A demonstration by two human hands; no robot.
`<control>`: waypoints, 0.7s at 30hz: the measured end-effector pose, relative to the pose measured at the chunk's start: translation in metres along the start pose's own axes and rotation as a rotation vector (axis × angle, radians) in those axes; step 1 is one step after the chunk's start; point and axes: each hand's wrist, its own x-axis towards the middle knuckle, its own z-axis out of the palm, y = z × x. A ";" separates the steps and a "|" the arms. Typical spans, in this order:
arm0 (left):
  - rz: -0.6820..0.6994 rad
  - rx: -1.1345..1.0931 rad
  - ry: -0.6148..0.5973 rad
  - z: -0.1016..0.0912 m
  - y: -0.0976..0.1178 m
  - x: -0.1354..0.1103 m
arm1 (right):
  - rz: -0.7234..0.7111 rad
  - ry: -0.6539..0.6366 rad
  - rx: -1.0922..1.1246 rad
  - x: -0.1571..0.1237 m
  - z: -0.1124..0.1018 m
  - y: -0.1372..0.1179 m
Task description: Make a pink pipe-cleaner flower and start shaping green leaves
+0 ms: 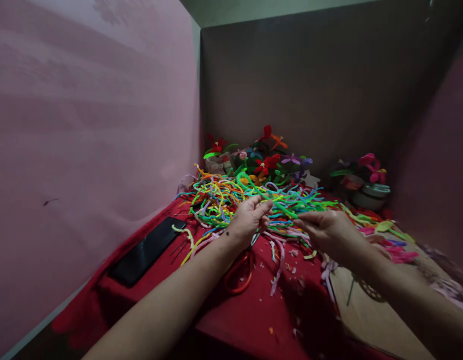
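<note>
A bright green pipe cleaner (286,211) is stretched between my two hands above a heap of pipe cleaners. My left hand (250,217) has its fingers closed around the strand, and the curled far end stands up beyond the knuckles. Thumb and fingertips of my right hand (327,230) pinch the other end. Below my left hand, scissors with a red handle (241,287) lie on the red cloth (231,320), their blades partly hidden. The tangled heap of multicoloured pipe cleaners (216,195) lies just behind both hands.
A black phone (149,250) lies at the left by the pink wall. Pipe-cleaner flowers (267,162) stand at the back, with a pale pot (372,195) at the back right. Beige board (370,320) is under my right forearm. Fluffy scraps dot the cloth.
</note>
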 end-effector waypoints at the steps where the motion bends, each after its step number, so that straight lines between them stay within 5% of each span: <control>1: -0.017 -0.047 0.000 -0.001 -0.002 0.000 | 0.009 -0.042 0.022 -0.004 0.005 0.000; 4: 0.005 -0.086 0.038 -0.004 -0.005 0.000 | -0.016 -0.162 -0.016 -0.005 0.011 0.006; 9: -0.018 -0.260 -0.006 -0.005 -0.002 -0.001 | -0.065 -0.300 -0.423 0.030 -0.002 0.031; 13: -0.026 -0.209 -0.042 -0.004 0.000 -0.005 | 0.057 -0.085 -0.502 0.076 -0.006 0.035; 17: 0.036 0.088 -0.088 -0.002 0.002 -0.011 | -0.127 -0.094 -0.203 0.125 0.021 0.015; 21: 0.179 0.010 0.003 -0.002 0.007 -0.013 | -0.298 -0.159 -0.094 0.153 0.067 -0.009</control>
